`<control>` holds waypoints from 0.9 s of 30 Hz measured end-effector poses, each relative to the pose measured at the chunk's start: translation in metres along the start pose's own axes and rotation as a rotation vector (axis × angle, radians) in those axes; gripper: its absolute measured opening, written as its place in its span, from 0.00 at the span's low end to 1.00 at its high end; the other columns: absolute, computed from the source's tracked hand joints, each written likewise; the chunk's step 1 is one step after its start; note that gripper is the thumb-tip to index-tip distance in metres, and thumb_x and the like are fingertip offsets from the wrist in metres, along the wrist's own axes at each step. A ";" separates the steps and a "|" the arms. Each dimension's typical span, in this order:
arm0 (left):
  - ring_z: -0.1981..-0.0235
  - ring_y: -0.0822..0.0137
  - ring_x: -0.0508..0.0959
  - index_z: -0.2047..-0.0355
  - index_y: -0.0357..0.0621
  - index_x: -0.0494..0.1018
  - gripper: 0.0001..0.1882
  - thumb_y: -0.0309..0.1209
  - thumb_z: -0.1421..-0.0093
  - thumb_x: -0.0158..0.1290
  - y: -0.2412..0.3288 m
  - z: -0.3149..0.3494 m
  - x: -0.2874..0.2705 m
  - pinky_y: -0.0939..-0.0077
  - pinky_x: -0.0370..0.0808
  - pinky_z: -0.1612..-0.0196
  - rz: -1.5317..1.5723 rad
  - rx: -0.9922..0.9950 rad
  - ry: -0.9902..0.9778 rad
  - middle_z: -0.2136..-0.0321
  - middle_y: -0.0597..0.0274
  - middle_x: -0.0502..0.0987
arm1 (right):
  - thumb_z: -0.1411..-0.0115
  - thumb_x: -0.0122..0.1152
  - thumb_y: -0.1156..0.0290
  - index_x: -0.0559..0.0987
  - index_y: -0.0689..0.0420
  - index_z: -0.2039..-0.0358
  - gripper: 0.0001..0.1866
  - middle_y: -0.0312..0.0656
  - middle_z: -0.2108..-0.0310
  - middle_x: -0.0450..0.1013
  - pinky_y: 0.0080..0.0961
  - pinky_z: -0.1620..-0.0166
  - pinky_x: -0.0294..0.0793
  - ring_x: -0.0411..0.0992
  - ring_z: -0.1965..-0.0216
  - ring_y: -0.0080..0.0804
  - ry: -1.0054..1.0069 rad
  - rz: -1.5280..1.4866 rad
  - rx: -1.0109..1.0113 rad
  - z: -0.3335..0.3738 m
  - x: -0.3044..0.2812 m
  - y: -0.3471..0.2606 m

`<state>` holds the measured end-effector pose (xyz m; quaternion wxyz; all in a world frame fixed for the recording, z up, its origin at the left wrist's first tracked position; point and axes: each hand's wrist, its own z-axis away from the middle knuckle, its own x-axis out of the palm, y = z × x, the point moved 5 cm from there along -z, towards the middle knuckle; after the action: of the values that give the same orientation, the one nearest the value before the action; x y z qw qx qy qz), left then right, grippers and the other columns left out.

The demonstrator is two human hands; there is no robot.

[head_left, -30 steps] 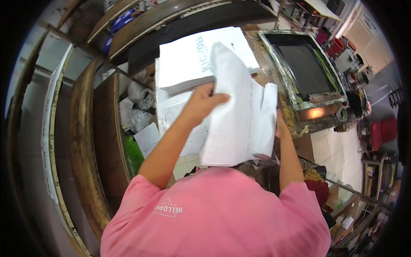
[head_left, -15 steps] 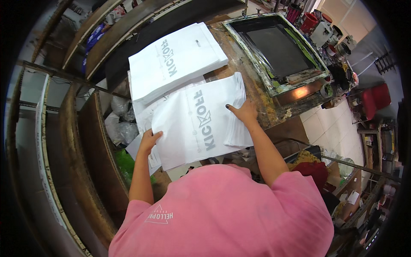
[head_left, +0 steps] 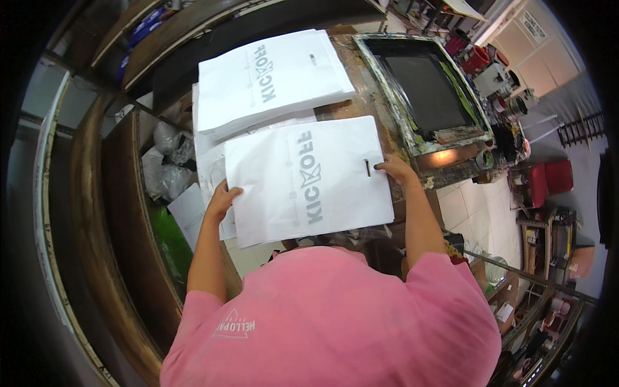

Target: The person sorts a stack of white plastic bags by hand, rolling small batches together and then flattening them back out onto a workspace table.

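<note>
I hold a stack of white printed bags in front of me, flat and facing up. Grey lettering runs across the top bag, and a handle slot shows near its right edge. My left hand grips the left edge, thumb on top. At the opposite edge, beside the slot, my right hand pinches the stack with its thumb on top; its other fingers are hidden underneath. Just beyond lies a second, thicker pile of the same white bags on the worktable, apart from my hands.
A framed printing screen with a dark mesh lies at the right of the stained worktable. Paint tubs and a red bucket crowd behind it. Wooden shelves stand at my left, with clear plastic bags beside them.
The held stack has gone from bent, with its right edge curled up, to flat, and its slot has come into view. My right hand has moved outward to the right.
</note>
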<state>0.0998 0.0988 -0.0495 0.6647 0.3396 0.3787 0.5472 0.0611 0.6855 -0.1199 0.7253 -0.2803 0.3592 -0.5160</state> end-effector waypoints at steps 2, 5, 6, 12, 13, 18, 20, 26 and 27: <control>0.52 0.61 0.80 0.35 0.33 0.65 0.34 0.25 0.43 0.58 0.030 0.004 0.016 0.70 0.76 0.47 -0.026 0.144 -0.088 0.49 0.49 0.79 | 0.48 0.65 0.77 0.78 0.67 0.46 0.26 0.47 0.56 0.80 0.32 0.52 0.76 0.79 0.58 0.37 0.046 0.193 -0.088 -0.010 -0.004 0.009; 0.50 0.61 0.80 0.30 0.35 0.60 0.40 0.23 0.44 0.58 0.061 0.025 0.026 0.70 0.75 0.45 -0.023 0.286 -0.053 0.48 0.47 0.79 | 0.50 0.61 0.79 0.78 0.67 0.46 0.27 0.46 0.56 0.80 0.32 0.52 0.76 0.78 0.58 0.37 0.218 0.222 -0.182 -0.010 0.014 0.005; 0.48 0.60 0.79 0.29 0.34 0.57 0.41 0.23 0.44 0.57 0.073 0.034 0.029 0.69 0.73 0.43 -0.056 0.295 -0.043 0.46 0.47 0.77 | 0.50 0.61 0.79 0.78 0.67 0.47 0.27 0.46 0.57 0.80 0.32 0.52 0.77 0.78 0.58 0.37 0.266 0.211 -0.234 -0.008 0.018 0.001; 0.45 0.57 0.78 0.24 0.38 0.46 0.49 0.21 0.43 0.56 0.139 0.087 0.047 0.69 0.71 0.40 -0.641 0.431 0.024 0.47 0.43 0.78 | 0.50 0.60 0.80 0.77 0.66 0.48 0.26 0.45 0.58 0.80 0.31 0.51 0.76 0.78 0.57 0.35 0.340 0.166 -0.426 -0.002 0.017 -0.022; 0.48 0.58 0.79 0.24 0.41 0.46 0.49 0.21 0.44 0.57 0.132 0.083 0.042 0.68 0.73 0.43 -0.638 0.367 0.055 0.49 0.45 0.79 | 0.50 0.61 0.80 0.77 0.67 0.47 0.27 0.46 0.58 0.80 0.31 0.50 0.76 0.78 0.57 0.35 0.342 0.192 -0.400 -0.007 0.016 -0.024; 0.57 0.61 0.82 0.26 0.39 0.49 0.49 0.24 0.44 0.64 0.009 -0.005 -0.020 0.68 0.77 0.50 -0.233 0.126 0.184 0.56 0.51 0.82 | 0.51 0.63 0.80 0.76 0.67 0.44 0.29 0.48 0.56 0.81 0.32 0.49 0.76 0.79 0.56 0.38 0.377 0.315 -0.350 -0.042 0.017 -0.007; 0.58 0.62 0.82 0.31 0.34 0.54 0.44 0.25 0.44 0.65 -0.003 -0.016 -0.024 0.69 0.77 0.50 -0.117 0.061 0.200 0.56 0.51 0.82 | 0.51 0.65 0.79 0.77 0.67 0.44 0.30 0.48 0.56 0.81 0.33 0.49 0.76 0.79 0.56 0.39 0.353 0.290 -0.313 -0.041 0.015 -0.005; 0.50 0.59 0.80 0.36 0.29 0.63 0.37 0.39 0.38 0.63 -0.033 -0.010 -0.014 0.64 0.75 0.44 0.082 -0.249 0.138 0.49 0.47 0.79 | 0.48 0.68 0.76 0.79 0.65 0.46 0.26 0.45 0.59 0.81 0.35 0.54 0.77 0.79 0.61 0.38 0.259 0.249 -0.241 -0.009 0.011 -0.029; 0.48 0.58 0.79 0.36 0.30 0.64 0.38 0.46 0.36 0.61 -0.038 0.006 -0.012 0.62 0.74 0.42 0.131 -0.347 0.105 0.47 0.46 0.78 | 0.45 0.67 0.73 0.78 0.65 0.47 0.25 0.46 0.58 0.80 0.35 0.55 0.77 0.78 0.61 0.35 0.180 0.254 -0.139 -0.002 0.012 -0.025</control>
<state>0.1217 0.0799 -0.0782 0.6557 0.2148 0.2897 0.6633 0.0479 0.6658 -0.1047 0.7285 -0.2349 0.4900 -0.4172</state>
